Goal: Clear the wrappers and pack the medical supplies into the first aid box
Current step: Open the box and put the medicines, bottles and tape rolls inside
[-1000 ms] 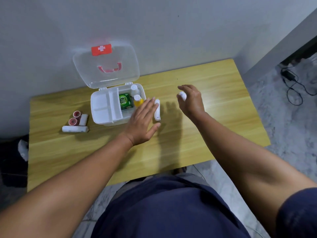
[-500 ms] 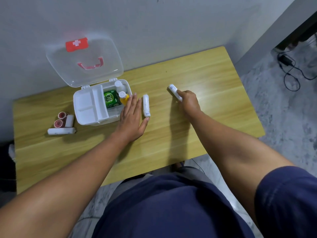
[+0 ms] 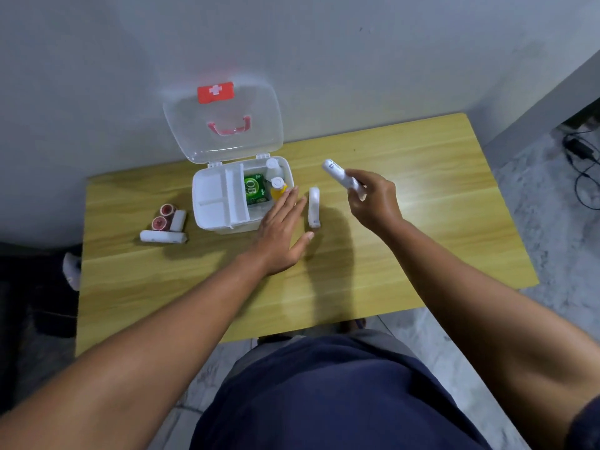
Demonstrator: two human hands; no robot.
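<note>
The white first aid box point(image 3: 211, 203) stands open on the wooden table point(image 3: 422, 222), its clear lid point(image 3: 224, 125) leaning on the wall. Inside are a green pack point(image 3: 255, 189), a yellow bottle point(image 3: 278, 188) and a white bottle point(image 3: 273, 167). My right hand point(image 3: 373, 203) holds a white wrapped roll point(image 3: 339, 173) lifted above the table, right of the box. My left hand point(image 3: 282, 228) lies flat with fingers apart beside the box's right wall. A second white roll point(image 3: 314, 206) rests on the table just right of its fingers.
Left of the box lie two red-cored rolls point(image 3: 164, 216), a short white roll point(image 3: 178, 220) and a long white roll point(image 3: 163, 237). The wall runs along the table's far edge. Cables point(image 3: 581, 164) lie on the floor at right.
My right hand has raised the white roll off the table and brought it nearer the box. My left hand stays flat beside the box.
</note>
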